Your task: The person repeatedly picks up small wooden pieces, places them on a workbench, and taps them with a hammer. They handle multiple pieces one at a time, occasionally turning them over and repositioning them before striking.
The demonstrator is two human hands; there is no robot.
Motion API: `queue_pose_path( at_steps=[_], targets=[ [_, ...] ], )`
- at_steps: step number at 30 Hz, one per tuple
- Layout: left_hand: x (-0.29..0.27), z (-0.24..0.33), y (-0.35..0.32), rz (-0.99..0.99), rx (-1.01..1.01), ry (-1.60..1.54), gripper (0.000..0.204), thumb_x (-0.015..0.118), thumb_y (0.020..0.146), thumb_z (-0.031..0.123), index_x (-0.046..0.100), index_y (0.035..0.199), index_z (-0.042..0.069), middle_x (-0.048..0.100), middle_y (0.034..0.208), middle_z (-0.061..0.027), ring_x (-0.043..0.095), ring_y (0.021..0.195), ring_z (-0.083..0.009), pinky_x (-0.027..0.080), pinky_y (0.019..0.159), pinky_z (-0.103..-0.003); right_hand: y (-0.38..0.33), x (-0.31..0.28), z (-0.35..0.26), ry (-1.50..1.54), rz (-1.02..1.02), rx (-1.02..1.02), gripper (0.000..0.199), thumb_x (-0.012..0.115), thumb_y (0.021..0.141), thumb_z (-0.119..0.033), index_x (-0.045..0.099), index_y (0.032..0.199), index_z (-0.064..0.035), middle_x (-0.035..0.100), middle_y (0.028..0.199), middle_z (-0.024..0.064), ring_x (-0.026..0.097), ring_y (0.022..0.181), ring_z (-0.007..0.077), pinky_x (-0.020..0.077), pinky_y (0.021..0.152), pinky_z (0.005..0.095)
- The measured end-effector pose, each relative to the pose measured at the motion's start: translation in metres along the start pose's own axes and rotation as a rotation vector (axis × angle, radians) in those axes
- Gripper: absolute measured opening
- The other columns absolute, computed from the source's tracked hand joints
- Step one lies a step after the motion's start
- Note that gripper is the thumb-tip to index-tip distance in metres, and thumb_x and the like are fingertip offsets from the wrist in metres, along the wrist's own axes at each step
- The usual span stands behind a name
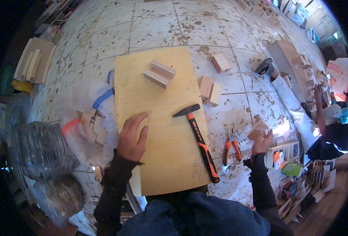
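Note:
My left hand (pixel 131 137) lies flat, fingers apart, on the left part of a pale plywood board (pixel 162 149) that rests on the tiled floor. My right hand (pixel 261 141) is off the board to the right, closed around a small wooden block (pixel 258 128). A hammer (pixel 199 139) with an orange-and-black handle lies across the board's right side, between my hands. Two small wooden blocks (pixel 160 73) sit together near the board's far end.
Orange-handled pliers (pixel 231 149) lie on the floor right of the hammer. Loose wood blocks (pixel 210 89) sit beyond the board. A plastic bag of wood pieces (pixel 89 126) lies at the left. Another person (pixel 311 126) sits at the right among stacked wood.

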State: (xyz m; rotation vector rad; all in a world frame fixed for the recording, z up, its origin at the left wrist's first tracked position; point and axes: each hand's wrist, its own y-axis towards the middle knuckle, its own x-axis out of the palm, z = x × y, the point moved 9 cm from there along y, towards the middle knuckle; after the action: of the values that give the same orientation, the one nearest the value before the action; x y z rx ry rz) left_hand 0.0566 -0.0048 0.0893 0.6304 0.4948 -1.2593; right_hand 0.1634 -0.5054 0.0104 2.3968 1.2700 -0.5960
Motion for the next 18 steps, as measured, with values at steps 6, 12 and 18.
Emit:
queue_pose_path(
  at_steps=[6,12,18],
  targets=[
    [0.047,0.008,0.096,0.151,0.451,0.389,0.047,0.052,0.079,-0.002,0.055,0.126,0.006,0.054,0.132,-0.013,0.048,0.125,-0.0332,0.044,0.1,-0.042,-0.063,0.029,-0.085,-0.08,-0.131,-0.428,0.049,0.058,0.087,-0.007,0.044,0.133,0.001,0.046,0.139,0.0195,0.045,0.128,0.0326,0.0373,0.104,0.0453],
    [0.051,0.0,0.091,0.163,0.328,0.468,0.032,0.064,0.076,0.004,0.063,0.108,0.01,0.059,0.108,-0.0101,0.054,0.104,-0.032,0.049,0.089,-0.041,-0.12,0.075,-0.154,0.009,-0.405,-0.648,0.037,0.058,0.088,-0.003,0.049,0.123,0.0018,0.05,0.134,0.0235,0.048,0.124,0.0376,0.0383,0.103,0.0454],
    [0.02,0.0,0.01,0.199,-0.017,-0.157,0.03,0.066,0.086,0.006,0.057,0.115,0.002,0.06,0.109,-0.0162,0.064,0.098,-0.0308,0.056,0.079,-0.037,-0.178,0.114,-0.206,0.054,-0.649,-0.855,0.045,0.065,0.085,-0.003,0.049,0.127,0.0011,0.046,0.135,0.0263,0.05,0.121,0.0406,0.0405,0.102,0.0464]
  ],
)
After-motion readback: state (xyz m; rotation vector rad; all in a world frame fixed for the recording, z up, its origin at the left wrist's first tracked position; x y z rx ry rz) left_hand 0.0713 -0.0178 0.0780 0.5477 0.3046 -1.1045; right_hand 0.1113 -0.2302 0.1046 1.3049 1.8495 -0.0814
